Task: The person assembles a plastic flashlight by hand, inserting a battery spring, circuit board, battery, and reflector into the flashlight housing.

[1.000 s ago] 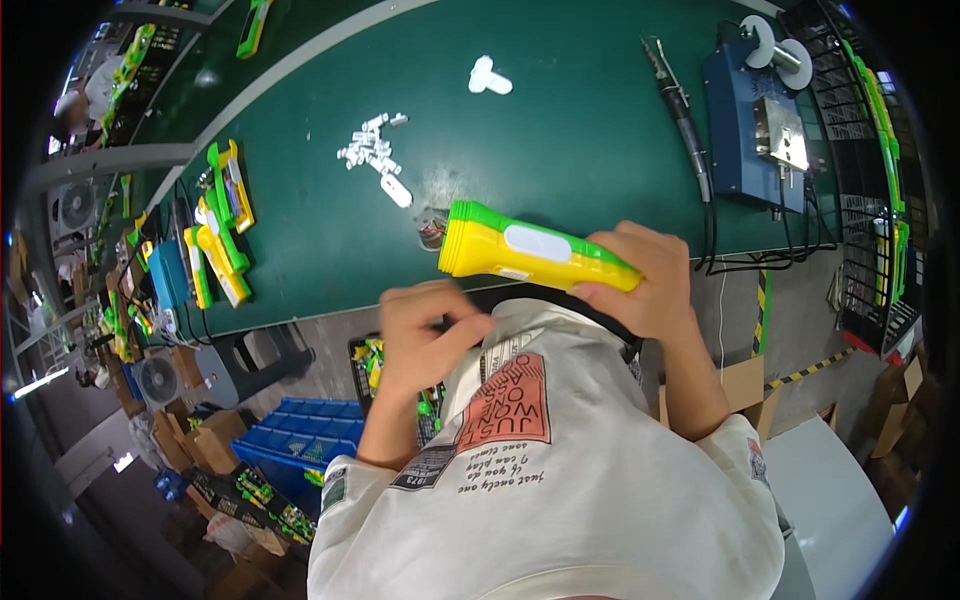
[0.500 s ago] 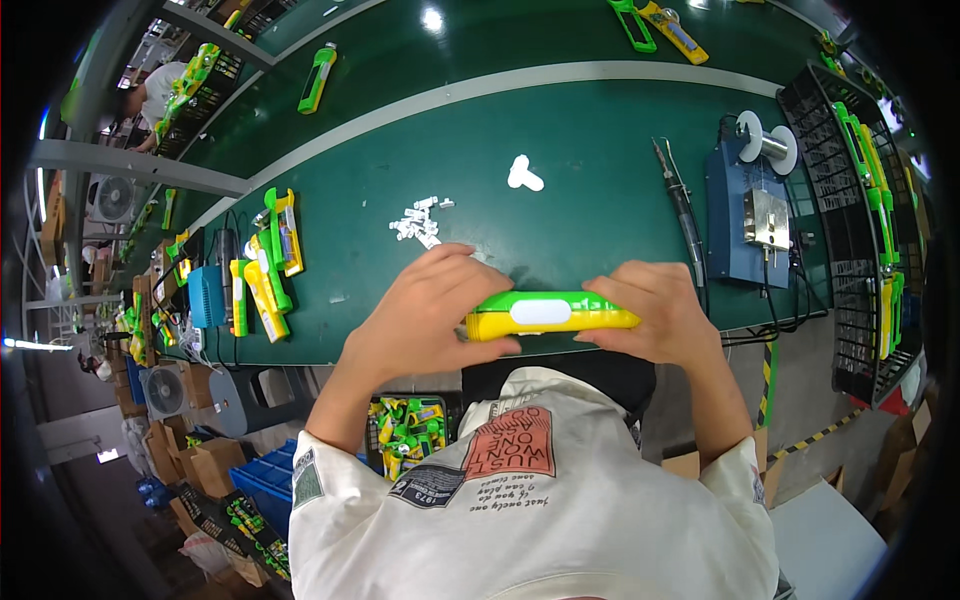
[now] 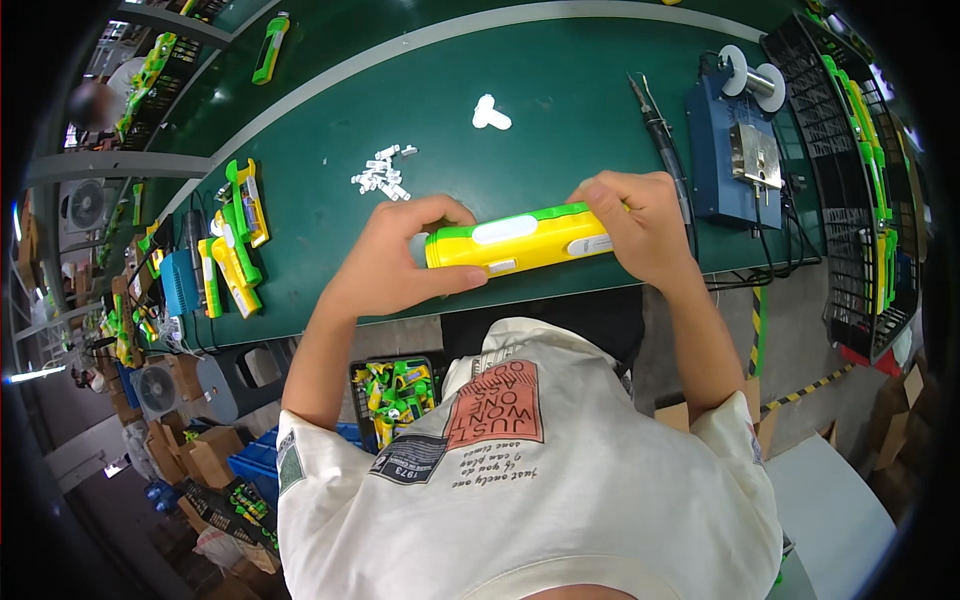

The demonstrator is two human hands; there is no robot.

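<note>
Between both hands, above the near edge of the green workbench [image 3: 560, 150], lies a yellow and green flashlight [image 3: 545, 248] held sideways. A long white oval panel sits on its upper side, and the yellow side below bears a white switch piece and a smaller white tab. My left hand [image 3: 395, 258] is closed around its left end, thumb underneath and fingers over the top. At the other end my right hand [image 3: 645, 228] grips it, with the thumb on top. Beyond the left hand lies a pile of small white parts [image 3: 380, 178]. Farther back is a lobed white piece [image 3: 490, 113].
On the right stand a blue soldering station [image 3: 708, 165], a soldering iron [image 3: 660, 130], a solder spool [image 3: 768, 88] and a black crate [image 3: 815, 135]. Yellow and green flashlight parts [image 3: 232, 270] lie at left. Below the bench edge is a bin [image 3: 360, 400] of such parts.
The flashlight has been rolled between my hands, so more of its yellow side and the white switch now show. Its right end is tilted up and away. The whole view has shifted slightly.
</note>
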